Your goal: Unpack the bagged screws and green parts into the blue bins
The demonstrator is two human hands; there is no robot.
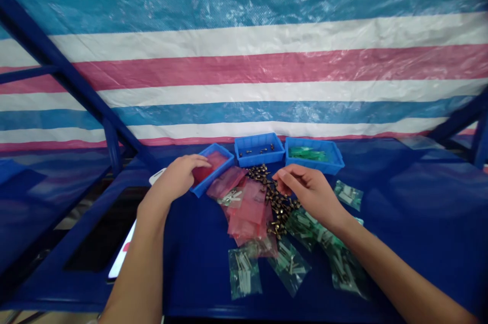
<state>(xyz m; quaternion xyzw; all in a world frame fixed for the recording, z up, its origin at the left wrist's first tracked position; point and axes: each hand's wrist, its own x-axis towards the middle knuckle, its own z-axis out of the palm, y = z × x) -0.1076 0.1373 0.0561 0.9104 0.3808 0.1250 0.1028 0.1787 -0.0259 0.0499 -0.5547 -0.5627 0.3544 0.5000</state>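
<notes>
My left hand reaches over the left blue bin, its fingers stretched out onto the pink plastic bags inside. The fingertips touch the bags. My right hand hovers above a pile of small brass-coloured screws, its fingers curled and thumb against the forefinger; anything pinched there is hidden or too small to make out. Left of the screws lie several loose pink bags. Beneath my right hand and wrist are green-tinted bags of small parts.
A middle blue bin holds a few screws; a right blue bin holds green bags. Clear bags of pale metal pieces lie near the front edge. At left are a lit phone and a dark flat panel. Blue frame bars slant behind.
</notes>
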